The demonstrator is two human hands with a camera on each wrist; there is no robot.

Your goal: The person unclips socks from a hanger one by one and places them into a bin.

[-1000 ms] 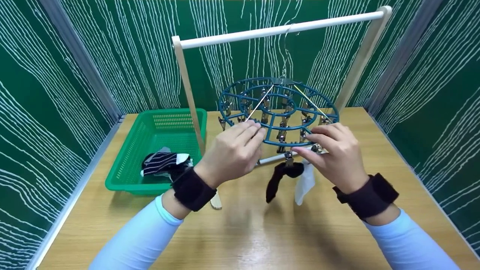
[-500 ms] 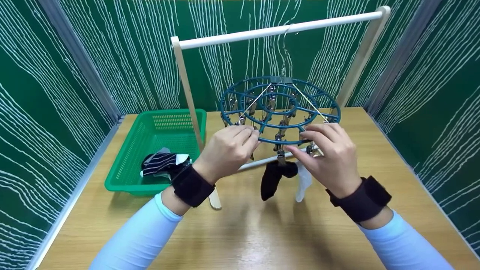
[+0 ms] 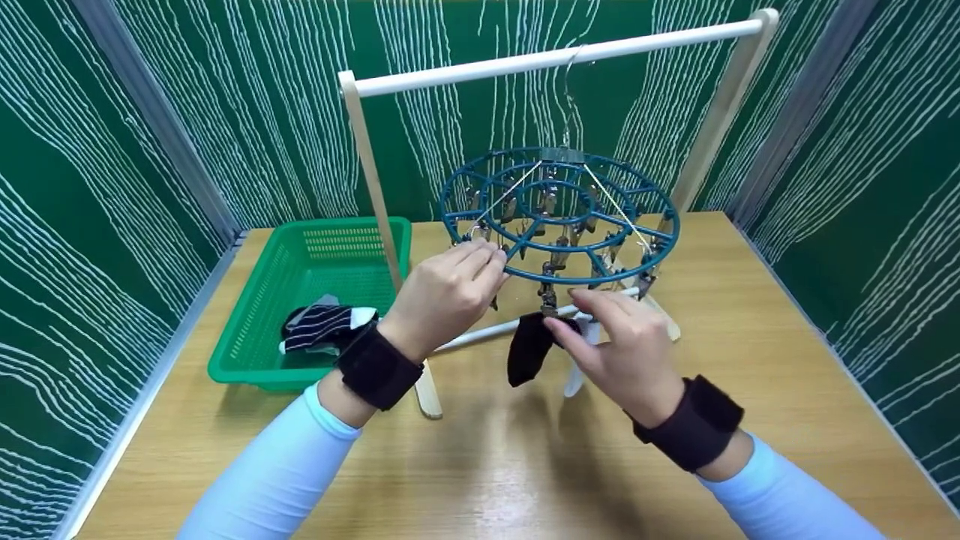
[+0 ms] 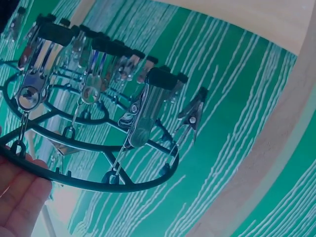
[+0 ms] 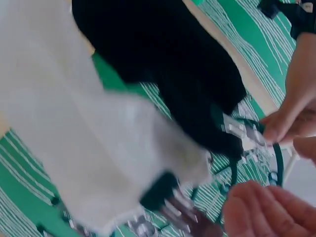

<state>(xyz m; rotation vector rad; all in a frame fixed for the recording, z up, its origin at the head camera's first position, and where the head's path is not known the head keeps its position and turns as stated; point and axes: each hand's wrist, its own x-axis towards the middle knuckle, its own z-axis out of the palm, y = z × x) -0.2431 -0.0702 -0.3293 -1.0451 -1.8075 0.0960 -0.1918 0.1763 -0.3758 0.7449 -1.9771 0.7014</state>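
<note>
A blue round clip hanger (image 3: 577, 280) hangs by its hook, metal clips dangling under its rings. My left hand (image 3: 450, 289) grips its near left rim; the left wrist view shows the fingers (image 4: 30, 197) curled at the rim. A black sock (image 3: 526, 352) and a white sock (image 3: 574, 381) hang from clips at the near right. In the right wrist view, one clip (image 5: 239, 127) bites the black sock and another the white one. My right hand (image 3: 630, 349) is close in front of the socks, thumb and fingers apart, nothing held between them.
A white bar (image 3: 480, 73) on wooden legs carries the hanger. To the left stands a green basket (image 3: 251, 300), a striped sock (image 3: 330, 326) and other socks inside. Green walls with white streaks enclose the wooden table (image 3: 480, 480) at the back and sides.
The hanger has turned, carrying the clipped socks leftward. My left hand has moved slightly left with the rim. My right hand has come down and left, away from the rim toward the socks.
</note>
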